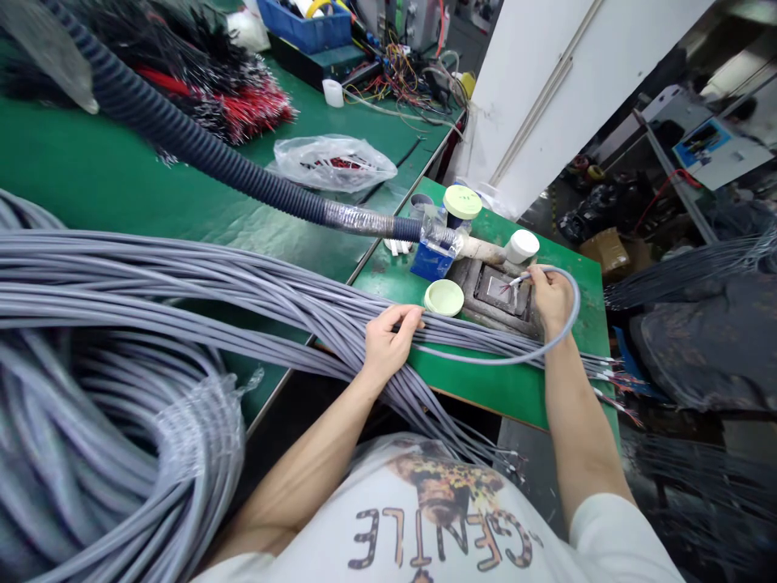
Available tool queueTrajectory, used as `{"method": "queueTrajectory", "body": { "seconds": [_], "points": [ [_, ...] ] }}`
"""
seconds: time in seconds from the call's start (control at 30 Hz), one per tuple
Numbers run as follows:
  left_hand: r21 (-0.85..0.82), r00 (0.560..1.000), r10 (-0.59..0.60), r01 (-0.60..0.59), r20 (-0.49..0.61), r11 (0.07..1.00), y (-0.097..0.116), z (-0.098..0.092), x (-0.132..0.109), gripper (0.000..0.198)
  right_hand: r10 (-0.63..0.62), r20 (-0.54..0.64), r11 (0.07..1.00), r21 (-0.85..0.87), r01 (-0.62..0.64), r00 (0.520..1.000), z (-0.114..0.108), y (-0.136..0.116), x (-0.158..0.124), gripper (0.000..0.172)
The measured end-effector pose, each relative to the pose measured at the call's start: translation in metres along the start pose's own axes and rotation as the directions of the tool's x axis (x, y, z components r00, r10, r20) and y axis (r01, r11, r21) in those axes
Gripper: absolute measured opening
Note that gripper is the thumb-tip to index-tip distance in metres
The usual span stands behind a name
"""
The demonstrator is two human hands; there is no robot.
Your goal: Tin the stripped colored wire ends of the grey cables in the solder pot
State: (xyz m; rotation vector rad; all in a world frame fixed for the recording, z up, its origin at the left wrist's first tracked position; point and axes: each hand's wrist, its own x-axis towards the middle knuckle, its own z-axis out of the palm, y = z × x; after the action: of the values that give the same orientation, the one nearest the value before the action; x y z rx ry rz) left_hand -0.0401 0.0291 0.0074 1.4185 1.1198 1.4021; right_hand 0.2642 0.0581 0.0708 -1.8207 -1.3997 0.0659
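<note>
My right hand (551, 300) pinches a grey cable (574, 301) near its stripped end. Thin bared wires (507, 287) fan out from that end above the shiny metal surface of a small solder pot (472, 301); whether they touch it, I cannot tell. From my fingers the cable loops right and back toward the bundle. My left hand (388, 340) lies across a thick bundle of grey cables (291, 295), fingers curled round some of them. Beside the pot sit an open pale-green tub (443, 298) and a white-capped jar (523, 245).
A ribbed extraction hose (243, 166) crosses above the bench to the pot. Coiled grey cable (200, 437) fills the lower left. A clear plastic bag (333, 162), red and black wires (248, 105) and a blue bin (309, 28) occupy the back. A white pillar (546, 89) stands behind.
</note>
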Motion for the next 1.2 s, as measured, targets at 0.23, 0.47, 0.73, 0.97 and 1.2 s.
{"method": "queueTrajectory", "body": {
  "seconds": [0.23,0.47,0.73,0.97,1.2],
  "points": [
    [-0.240,0.967,-0.135,0.187,0.217,0.953,0.019,0.009,-0.013,0.030,-0.334,0.098,0.912,0.284,0.296,0.937,-0.052,-0.077,-0.089,0.019],
    [-0.382,0.697,-0.161,0.554,0.699,0.739,0.050,0.042,-0.052,0.048,-0.647,0.203,0.738,0.407,0.538,0.735,-0.062,-0.076,-0.162,0.043],
    [-0.361,0.661,-0.213,0.619,0.719,0.698,0.057,0.037,-0.063,0.043,-0.667,0.239,0.743,0.270,0.612,0.705,-0.070,-0.059,-0.193,0.049],
    [-0.368,0.650,-0.268,0.669,0.711,0.646,0.055,0.039,-0.070,0.039,-0.648,0.215,0.756,0.299,0.582,0.731,-0.068,-0.060,-0.199,0.048],
    [-0.383,0.695,-0.263,0.626,0.670,0.680,0.053,0.041,-0.073,0.034,-0.625,0.189,0.765,0.345,0.544,0.758,-0.065,-0.059,-0.201,0.043]
  ]
}}
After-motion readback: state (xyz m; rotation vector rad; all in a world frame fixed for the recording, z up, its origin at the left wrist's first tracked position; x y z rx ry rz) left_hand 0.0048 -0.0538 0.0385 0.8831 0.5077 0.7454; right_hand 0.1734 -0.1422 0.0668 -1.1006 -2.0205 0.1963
